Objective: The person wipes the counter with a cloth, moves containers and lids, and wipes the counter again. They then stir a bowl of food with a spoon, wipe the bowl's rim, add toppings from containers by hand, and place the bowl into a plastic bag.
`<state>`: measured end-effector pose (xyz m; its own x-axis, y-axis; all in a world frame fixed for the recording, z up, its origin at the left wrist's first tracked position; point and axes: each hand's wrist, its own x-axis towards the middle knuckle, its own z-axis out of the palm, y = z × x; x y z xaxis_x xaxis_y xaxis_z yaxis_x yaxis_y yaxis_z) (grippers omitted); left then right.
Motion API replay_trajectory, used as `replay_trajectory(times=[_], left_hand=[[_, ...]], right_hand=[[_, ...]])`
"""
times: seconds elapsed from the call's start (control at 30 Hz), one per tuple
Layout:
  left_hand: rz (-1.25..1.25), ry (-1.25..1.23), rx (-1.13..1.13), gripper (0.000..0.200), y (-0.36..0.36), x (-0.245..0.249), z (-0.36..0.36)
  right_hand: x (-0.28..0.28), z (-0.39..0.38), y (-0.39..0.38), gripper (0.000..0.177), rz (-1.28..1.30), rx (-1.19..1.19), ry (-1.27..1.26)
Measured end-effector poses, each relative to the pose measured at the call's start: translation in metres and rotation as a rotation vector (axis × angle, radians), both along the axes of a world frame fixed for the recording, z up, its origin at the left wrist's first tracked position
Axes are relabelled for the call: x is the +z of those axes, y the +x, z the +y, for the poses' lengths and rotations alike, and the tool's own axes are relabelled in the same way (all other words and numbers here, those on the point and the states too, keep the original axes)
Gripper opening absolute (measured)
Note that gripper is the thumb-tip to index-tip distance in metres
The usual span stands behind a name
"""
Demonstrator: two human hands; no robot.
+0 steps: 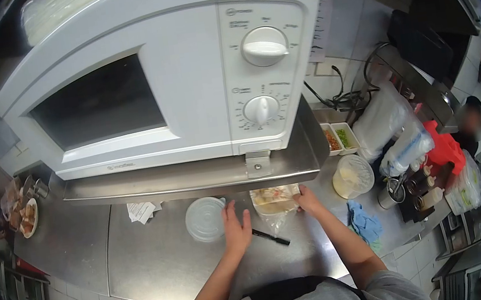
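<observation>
My left hand is open on the counter, its fingers extended between a round tub with a translucent lid and a clear plastic bag of food. The fingertips are right at the tub's edge. My right hand grips the right edge of the bag, which lies flat with pale, reddish-streaked food inside. The bag's far end is hidden beneath the shelf edge. A black marker lies in front of the bag, close to my left hand.
A white microwave on a steel shelf overhangs the counter. To the right stand a clear tub of pale food, a blue cloth and several bottles. Paper slips lie left. People stand at both far sides.
</observation>
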<state>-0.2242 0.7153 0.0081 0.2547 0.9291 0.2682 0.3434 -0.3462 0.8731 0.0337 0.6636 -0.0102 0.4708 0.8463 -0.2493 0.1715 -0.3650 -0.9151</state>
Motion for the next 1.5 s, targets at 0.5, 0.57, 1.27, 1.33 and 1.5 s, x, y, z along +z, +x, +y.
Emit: replay_trajectory(times=[0.5,0.57,1.27,1.33,1.5], left_hand=[[-0.995,-1.215,-0.362,0.057,-0.040,0.014,-0.046],[-0.934,-1.237,-0.322,0.057,-0.047,0.006,-0.057],[-1.387,-0.743,0.160,0.053,-0.190,0.012,-0.072],[-1.354,-0.538,0.336,0.052,-0.224,0.032,-0.044],[-1.084,0.045,0.684,0.049,-0.316,0.008,0.066]], right_hand=[[0.059,-0.075,-0.098,0.056,0.997,0.189,0.124],[0.046,-0.074,-0.102,0.055,1.042,0.208,0.151],[0.061,-0.064,-0.074,0.063,-0.003,0.613,-0.207],[0.053,-0.065,-0.056,0.062,-0.068,0.572,-0.254],[0.047,-0.076,-0.039,0.046,-0.038,0.441,-0.310]])
